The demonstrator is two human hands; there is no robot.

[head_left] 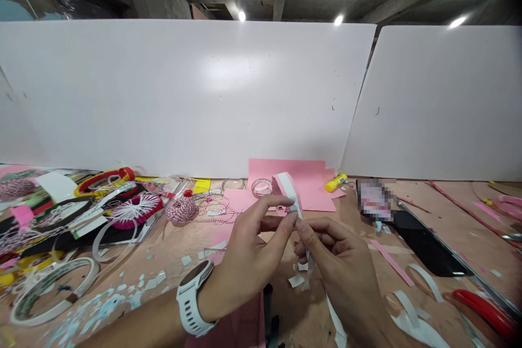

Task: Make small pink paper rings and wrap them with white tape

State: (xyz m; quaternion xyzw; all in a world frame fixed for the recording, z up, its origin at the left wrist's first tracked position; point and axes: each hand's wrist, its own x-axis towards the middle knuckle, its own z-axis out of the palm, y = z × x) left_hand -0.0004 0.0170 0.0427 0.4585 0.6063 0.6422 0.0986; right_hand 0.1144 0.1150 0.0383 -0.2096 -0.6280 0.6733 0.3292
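My left hand (pixel 253 244), with a white watch (pixel 193 299) on the wrist, pinches a pink paper strip (pixel 286 187) that has a white tape backing. The strip curls up and away from my fingers. My right hand (pixel 338 263) meets the left at the fingertips and pinches the lower end of the same strip, where a white backing strip (pixel 335 321) hangs down toward the table. Both hands hover just above the brown tabletop (pixel 196 239), near its middle.
Pink paper sheets (pixel 304 176), a clear tape roll (pixel 261 187) and a yellow glue stick (pixel 336 182) lie behind my hands. Red-white twine ball (pixel 181 210), rings and wound hoops crowd the left. A black tablet (pixel 420 236), red-handled scissors (pixel 485 312) and white paper strips lie right. White boards wall the back.
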